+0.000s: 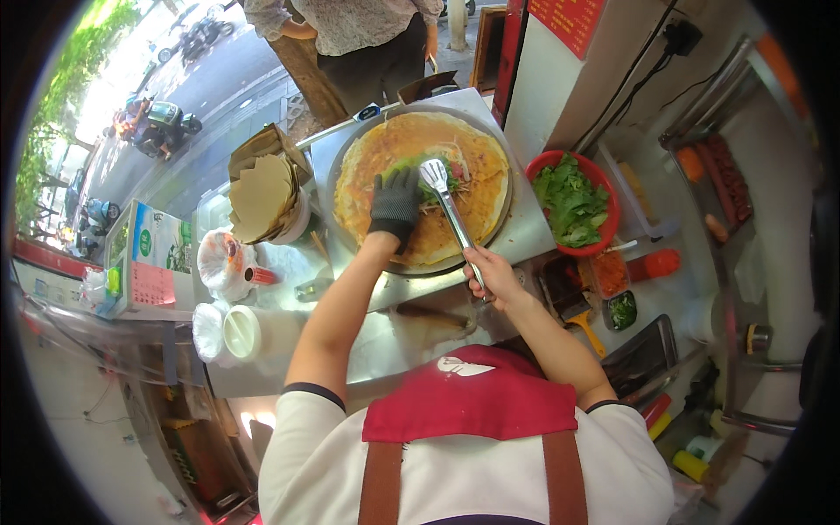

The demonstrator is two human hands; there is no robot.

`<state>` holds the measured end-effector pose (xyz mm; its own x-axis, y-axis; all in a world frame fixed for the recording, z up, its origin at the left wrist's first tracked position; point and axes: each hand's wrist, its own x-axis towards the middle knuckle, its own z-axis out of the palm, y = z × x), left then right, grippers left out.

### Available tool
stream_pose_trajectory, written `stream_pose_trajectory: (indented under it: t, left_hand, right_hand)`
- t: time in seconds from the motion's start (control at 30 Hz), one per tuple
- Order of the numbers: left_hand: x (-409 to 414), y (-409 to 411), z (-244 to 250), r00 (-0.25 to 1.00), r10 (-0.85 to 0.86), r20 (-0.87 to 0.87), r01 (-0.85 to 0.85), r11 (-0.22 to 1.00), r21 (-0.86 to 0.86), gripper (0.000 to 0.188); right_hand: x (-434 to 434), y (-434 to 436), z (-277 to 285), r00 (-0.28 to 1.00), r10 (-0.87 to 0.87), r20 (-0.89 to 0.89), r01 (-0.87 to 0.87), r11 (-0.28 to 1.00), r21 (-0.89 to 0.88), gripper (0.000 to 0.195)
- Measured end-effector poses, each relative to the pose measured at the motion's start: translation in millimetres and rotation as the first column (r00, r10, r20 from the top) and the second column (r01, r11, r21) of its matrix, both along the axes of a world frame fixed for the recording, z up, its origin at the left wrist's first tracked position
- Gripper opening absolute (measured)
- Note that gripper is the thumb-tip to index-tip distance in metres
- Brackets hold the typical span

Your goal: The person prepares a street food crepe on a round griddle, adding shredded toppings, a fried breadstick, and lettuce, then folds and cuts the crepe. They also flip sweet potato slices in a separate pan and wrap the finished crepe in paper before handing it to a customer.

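A large round crepe, brushed with reddish sauce, lies on a round griddle plate before me. Near its middle are green lettuce, chopped greens and pale shreds. My left hand, in a dark grey glove, rests palm down with its fingers at the lettuce; whether it grips anything is hidden. My bare right hand is closed around the lower part of metal tongs. Their slotted head is over the filling, beside the gloved fingertips.
Right of the griddle stand a red bowl of lettuce, a sauce container with a brush and a tub of chopped greens. Paper bags and a lidded white container are on the left. A person stands beyond the counter.
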<state>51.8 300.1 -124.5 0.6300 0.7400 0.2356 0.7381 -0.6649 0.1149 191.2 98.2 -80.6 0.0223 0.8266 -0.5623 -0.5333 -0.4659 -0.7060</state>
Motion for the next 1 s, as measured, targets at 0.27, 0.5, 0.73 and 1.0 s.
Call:
stream_pose_trajectory:
  t: [0.27, 0.5, 0.73, 1.0]
  left_hand:
    - [-36.6, 13.9, 75.0, 0.862, -0.001, 0.507, 0.053, 0.995, -0.089, 0.040]
    - [-118.4, -21.1, 102.6, 0.876, 0.063, 0.478, -0.061, 0.998, -0.020, 0.035]
    - [-159.9, -56.6, 66.1, 0.967, 0.026, 0.254, 0.018, 0.985, -0.169, 0.037]
    - [-121.3, -43.3, 36.3, 0.972, -0.178, 0.153, 0.190, 0.980, -0.062, 0.036]
  right_hand:
    - [37.4, -66.5, 62.9, 0.993, 0.114, 0.042, -0.117, 0.989, 0.093, 0.027]
    - [47.7, -111.4, 68.9, 0.867, 0.476, 0.150, -0.451, 0.875, -0.174, 0.028]
    - [-4.6, -71.5, 39.1, 0.832, 0.541, 0.121, -0.521, 0.838, -0.161, 0.031]
    - [-22.6, -53.0, 53.4, 0.907, 0.405, 0.118, -0.408, 0.913, -0.004, 0.032]
